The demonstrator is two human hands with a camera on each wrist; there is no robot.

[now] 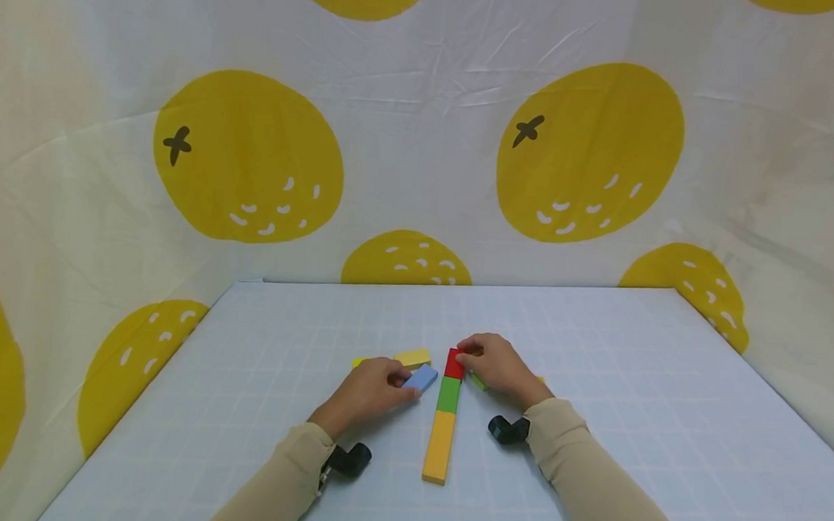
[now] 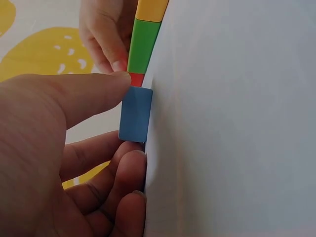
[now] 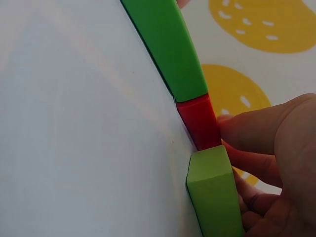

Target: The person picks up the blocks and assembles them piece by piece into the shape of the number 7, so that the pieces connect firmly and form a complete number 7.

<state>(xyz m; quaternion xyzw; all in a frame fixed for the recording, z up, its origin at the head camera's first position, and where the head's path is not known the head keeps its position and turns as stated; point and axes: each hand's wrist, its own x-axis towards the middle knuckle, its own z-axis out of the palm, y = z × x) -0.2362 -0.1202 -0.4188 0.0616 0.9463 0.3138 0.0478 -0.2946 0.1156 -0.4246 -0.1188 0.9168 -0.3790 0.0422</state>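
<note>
On the table a row runs away from the person: a long orange-yellow block (image 1: 438, 449), a green block (image 1: 448, 395) and a red block (image 1: 455, 366) at the far end, touching end to end. My right hand (image 1: 500, 367) pinches the red block, its thumb against the side in the right wrist view. My left hand (image 1: 367, 392) grips a blue block (image 2: 136, 114) between thumb and fingers, left of the row and at an angle to it. A light green block (image 3: 212, 192) lies beside the right hand, partly hidden by it in the head view.
Behind the left hand lie a pale yellow block (image 1: 413, 359) and a bright yellow one (image 1: 359, 362), mostly covered. Another yellow piece (image 1: 541, 379) peeks out past the right wrist. A pale checked cloth covers the table (image 1: 590, 482); a fruit-patterned curtain (image 1: 426, 132) hangs behind.
</note>
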